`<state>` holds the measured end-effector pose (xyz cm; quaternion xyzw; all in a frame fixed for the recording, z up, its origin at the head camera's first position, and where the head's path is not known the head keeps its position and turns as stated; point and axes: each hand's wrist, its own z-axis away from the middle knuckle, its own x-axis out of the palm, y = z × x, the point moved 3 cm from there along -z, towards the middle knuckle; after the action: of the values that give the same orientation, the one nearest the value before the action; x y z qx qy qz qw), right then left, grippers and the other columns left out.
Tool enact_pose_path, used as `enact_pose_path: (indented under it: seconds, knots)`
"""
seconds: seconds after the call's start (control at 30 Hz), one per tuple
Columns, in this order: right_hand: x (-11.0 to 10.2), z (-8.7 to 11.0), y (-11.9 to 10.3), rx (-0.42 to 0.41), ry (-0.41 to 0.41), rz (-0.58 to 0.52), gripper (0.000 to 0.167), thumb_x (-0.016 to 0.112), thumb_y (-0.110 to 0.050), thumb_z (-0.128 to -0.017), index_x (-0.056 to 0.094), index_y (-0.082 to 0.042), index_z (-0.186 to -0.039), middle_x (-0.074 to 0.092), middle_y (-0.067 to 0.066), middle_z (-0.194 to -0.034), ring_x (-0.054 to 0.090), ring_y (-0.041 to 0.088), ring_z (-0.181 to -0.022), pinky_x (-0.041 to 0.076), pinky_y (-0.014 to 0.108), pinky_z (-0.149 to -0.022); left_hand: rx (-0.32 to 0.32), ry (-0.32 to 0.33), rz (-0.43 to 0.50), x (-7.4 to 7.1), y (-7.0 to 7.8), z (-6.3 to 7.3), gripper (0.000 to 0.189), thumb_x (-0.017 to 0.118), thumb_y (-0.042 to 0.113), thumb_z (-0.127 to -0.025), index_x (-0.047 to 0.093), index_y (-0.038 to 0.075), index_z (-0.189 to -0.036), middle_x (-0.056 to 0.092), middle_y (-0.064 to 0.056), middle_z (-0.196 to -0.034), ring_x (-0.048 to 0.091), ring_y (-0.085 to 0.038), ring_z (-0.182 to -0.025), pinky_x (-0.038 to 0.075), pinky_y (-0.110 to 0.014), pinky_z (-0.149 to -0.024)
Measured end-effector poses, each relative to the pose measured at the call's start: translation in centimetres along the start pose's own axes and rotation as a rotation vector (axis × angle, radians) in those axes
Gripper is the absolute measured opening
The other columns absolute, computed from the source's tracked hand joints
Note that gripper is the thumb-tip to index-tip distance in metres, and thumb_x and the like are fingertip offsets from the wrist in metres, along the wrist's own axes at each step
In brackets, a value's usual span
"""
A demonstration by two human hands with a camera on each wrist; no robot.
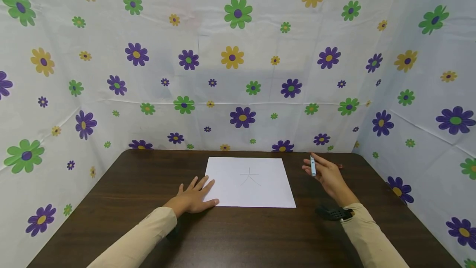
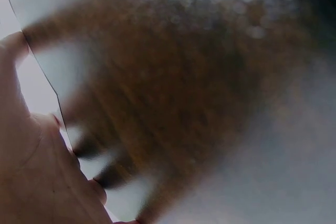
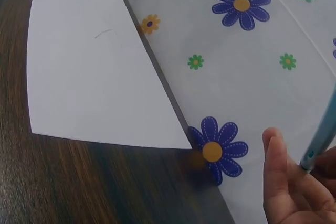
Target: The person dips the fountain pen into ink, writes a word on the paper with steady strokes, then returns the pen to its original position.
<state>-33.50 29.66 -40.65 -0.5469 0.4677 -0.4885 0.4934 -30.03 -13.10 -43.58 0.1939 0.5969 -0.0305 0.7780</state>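
Note:
A white sheet of paper (image 1: pixel 227 177) lies on the table, with a few thin grey strokes (image 1: pixel 250 175) on its upper right part. My left hand (image 1: pixel 195 197) rests on the left edge of the sheet, fingers spread; the left wrist view gives a close, blurred look at its palm side. To the right of the paper, my right hand (image 1: pixel 329 177) holds a slim light blue pen (image 1: pixel 313 166) between its fingers, apart from the sheet. In the right wrist view the pen barrel (image 3: pixel 321 135) is cut off by the frame edge.
The dark brown wooden table (image 1: pixel 245 239) ends at a white cloth (image 1: pixel 208 77) printed with flowers at the back and sides. A small reddish tip (image 1: pixel 340 166) shows just behind the right hand. A black band (image 1: pixel 334 214) is around the right wrist.

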Motion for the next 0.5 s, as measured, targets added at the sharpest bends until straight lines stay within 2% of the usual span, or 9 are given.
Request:
enact_pose_path:
  seconds: [0.1, 0.17, 0.23, 0.37, 0.43, 0.5]
  knots:
    - [-0.4, 0.3, -0.1, 0.003, -0.017, -0.138, 0.050, 0.030, -0.009, -0.105, 0.016, 0.000, -0.152, 0.066, 0.003, -0.116, 0.068, 0.013, -0.096, 0.052, 0.025, -0.086, 0.001, -0.001, 0.002, 0.0, 0.0, 0.1, 0.077, 0.043, 0.063, -0.092, 0.024, 0.021, -0.153, 0.015, -0.008, -0.160, 0.011, -0.040, -0.145, 0.004, -0.074, -0.104]
    - [-0.7, 0.4, -0.1, -0.005, -0.025, -0.165, 0.052, 0.033, -0.013, -0.105, 0.014, 0.001, -0.152, 0.068, -0.003, -0.109, 0.069, 0.014, -0.096, 0.053, 0.024, -0.085, -0.001, -0.003, 0.000, -0.1, 0.0, 0.2, 0.077, 0.043, 0.063, -0.092, 0.023, 0.021, -0.154, 0.015, -0.008, -0.160, 0.011, -0.040, -0.145, 0.005, -0.073, -0.104]
    - [-1.1, 0.5, 0.0, -0.013, -0.020, -0.130, 0.056, 0.040, -0.016, -0.104, 0.015, 0.001, -0.152, 0.069, -0.005, -0.108, 0.069, 0.012, -0.095, 0.053, 0.024, -0.084, -0.001, -0.003, -0.001, -0.1, 0.0, 0.2, 0.077, 0.043, 0.064, -0.092, 0.023, 0.021, -0.154, 0.015, -0.008, -0.160, 0.011, -0.039, -0.145, 0.005, -0.073, -0.104]
    - [-2.2, 0.7, 0.3, -0.026, 0.000, 0.008, 0.062, 0.052, -0.019, -0.100, 0.022, -0.003, -0.152, 0.068, -0.010, -0.110, 0.069, 0.009, -0.092, 0.054, 0.024, -0.082, 0.001, -0.002, 0.006, -0.1, 0.0, 0.1, 0.079, 0.043, 0.065, -0.091, 0.023, 0.021, -0.153, 0.015, -0.008, -0.160, 0.011, -0.039, -0.145, 0.004, -0.074, -0.104]
    - [-2.7, 0.9, 0.5, -0.034, 0.003, 0.046, 0.060, 0.053, -0.018, -0.099, 0.025, -0.005, -0.150, 0.068, -0.011, -0.110, 0.070, 0.010, -0.092, 0.054, 0.025, -0.081, 0.002, -0.008, 0.008, 0.0, -0.1, 0.0, 0.081, 0.041, 0.067, -0.091, 0.023, 0.021, -0.154, 0.014, -0.007, -0.160, 0.010, -0.039, -0.146, 0.002, -0.074, -0.104]
    - [-3.3, 1.1, 0.5, -0.043, 0.002, 0.050, 0.060, 0.054, -0.016, -0.099, 0.020, -0.001, -0.147, 0.068, -0.011, -0.109, 0.070, 0.012, -0.091, 0.054, 0.027, -0.082, 0.007, -0.010, 0.005, 0.2, -0.2, -0.2, 0.082, 0.040, 0.070, -0.090, 0.022, 0.022, -0.154, 0.013, -0.007, -0.161, 0.009, -0.040, -0.146, 0.001, -0.074, -0.104]
